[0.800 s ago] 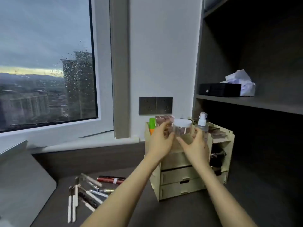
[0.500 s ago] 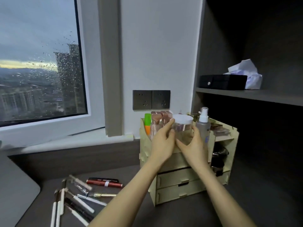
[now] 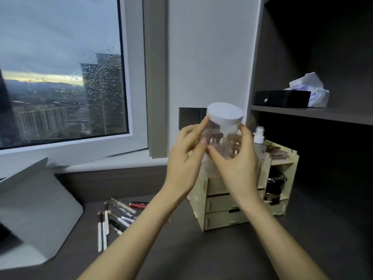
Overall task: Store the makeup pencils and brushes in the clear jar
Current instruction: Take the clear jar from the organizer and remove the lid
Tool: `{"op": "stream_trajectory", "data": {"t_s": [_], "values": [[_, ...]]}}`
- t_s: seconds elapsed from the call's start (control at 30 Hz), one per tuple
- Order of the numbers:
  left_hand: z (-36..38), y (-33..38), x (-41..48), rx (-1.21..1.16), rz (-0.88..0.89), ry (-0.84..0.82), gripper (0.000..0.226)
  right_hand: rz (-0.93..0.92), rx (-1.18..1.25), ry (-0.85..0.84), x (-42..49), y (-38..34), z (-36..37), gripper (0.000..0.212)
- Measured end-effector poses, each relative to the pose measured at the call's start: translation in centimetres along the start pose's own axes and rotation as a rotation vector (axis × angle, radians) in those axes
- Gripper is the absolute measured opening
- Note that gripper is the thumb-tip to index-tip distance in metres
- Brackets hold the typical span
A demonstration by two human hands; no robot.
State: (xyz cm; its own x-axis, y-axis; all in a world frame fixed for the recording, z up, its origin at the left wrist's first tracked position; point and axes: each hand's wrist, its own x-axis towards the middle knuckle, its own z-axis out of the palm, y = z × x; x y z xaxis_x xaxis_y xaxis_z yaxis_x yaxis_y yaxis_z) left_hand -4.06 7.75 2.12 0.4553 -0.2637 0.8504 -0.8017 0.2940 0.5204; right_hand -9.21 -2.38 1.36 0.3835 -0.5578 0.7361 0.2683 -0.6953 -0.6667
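Note:
Both hands hold up a clear jar [image 3: 224,136] with a white lid [image 3: 224,113], lifted above the wooden organizer [image 3: 240,201]. My left hand [image 3: 186,156] grips the jar's left side, fingertips near the lid. My right hand [image 3: 236,162] wraps its right side and front. Through the jar I see only items behind it. Several makeup pencils and brushes [image 3: 116,218] lie loose on the dark desk at the lower left, next to a red tube [image 3: 139,205].
The organizer has drawers and holds a spray bottle [image 3: 259,142] and a dark jar [image 3: 275,184]. A grey stand [image 3: 30,209] sits at the left. A shelf [image 3: 310,114] at the right carries a black box [image 3: 282,99] and tissues [image 3: 308,89]. Wall sockets [image 3: 189,118] behind.
The jar has come up off the top of the organizer, both hands rising with it. The view has shifted slightly.

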Motion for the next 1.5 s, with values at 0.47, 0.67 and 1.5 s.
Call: {"op": "stream_trajectory", "data": {"t_s": [0.47,0.67,1.5], "values": [[-14.2,0.0,-19.5,0.248,-0.304,0.053,0.057,0.330,0.162,-0.496,-19.2,-2.3,6.6,0.081],[-16.8,-0.7,-22.6,0.294,-0.385,0.008,0.076,0.386,0.208,-0.606,-22.7,-0.9,8.6,0.085],[-18.2,-2.7,-20.3,0.860,-0.045,-0.170,0.091,-0.070,-0.031,-0.801,-15.0,-2.8,8.7,0.033]]}}
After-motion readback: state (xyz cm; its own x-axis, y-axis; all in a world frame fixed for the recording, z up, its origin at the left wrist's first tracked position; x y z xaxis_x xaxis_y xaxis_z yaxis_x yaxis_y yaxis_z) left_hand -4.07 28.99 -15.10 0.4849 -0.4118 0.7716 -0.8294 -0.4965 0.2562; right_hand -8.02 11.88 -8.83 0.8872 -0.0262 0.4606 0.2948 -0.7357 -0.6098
